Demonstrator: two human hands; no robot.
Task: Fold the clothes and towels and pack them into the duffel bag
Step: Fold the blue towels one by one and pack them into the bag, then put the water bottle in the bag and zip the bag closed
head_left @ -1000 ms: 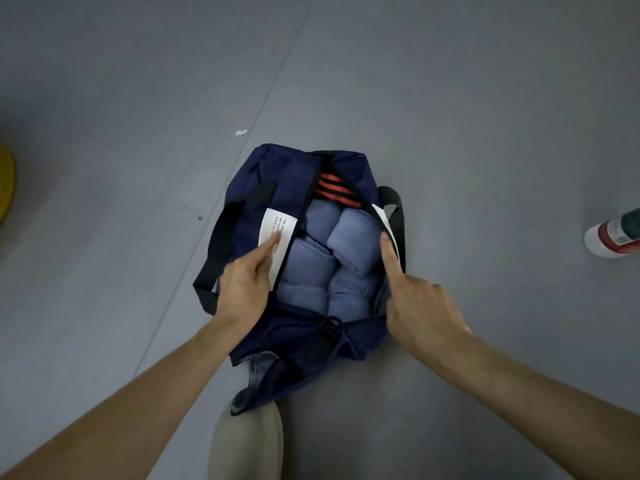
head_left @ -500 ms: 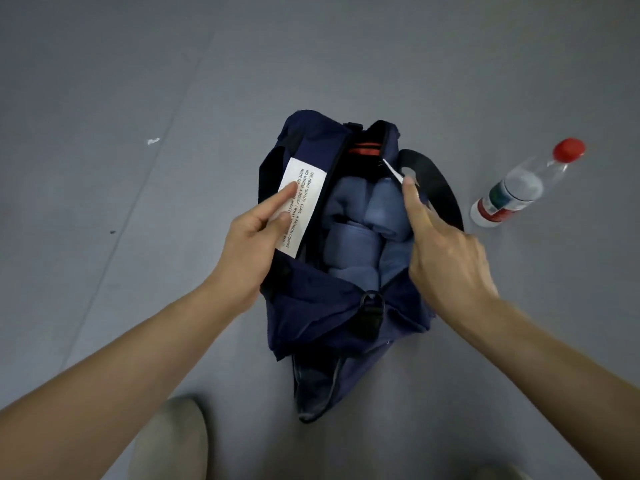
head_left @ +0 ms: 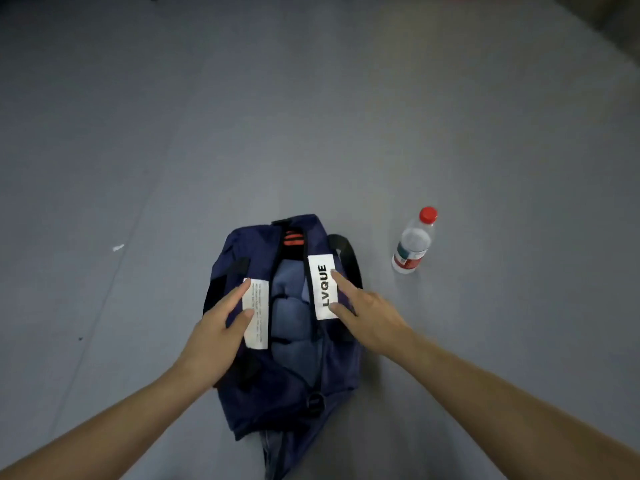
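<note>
Here I see the navy duffel bag [head_left: 277, 386] lying on the grey floor [head_left: 138, 133], straight in front of me, with its top opening parted. Inside it, rolled light blue cloths [head_left: 291, 317] are packed closely together. My left hand [head_left: 214, 337] rests on the left flap, with the fingers spread and nearly straight, and the forefinger and thumb touch a white label with small print [head_left: 258, 323]. My right hand [head_left: 370, 317] lies on the right flap, also with straight fingers. Its forefinger and thumb touch the edge of a white label that reads LVQUE [head_left: 322, 289]. I cannot tell if either hand pinches the fabric. To the right of the bag, and apart from it, a plastic bottle with a red cap [head_left: 414, 242] lies on the floor.
</note>
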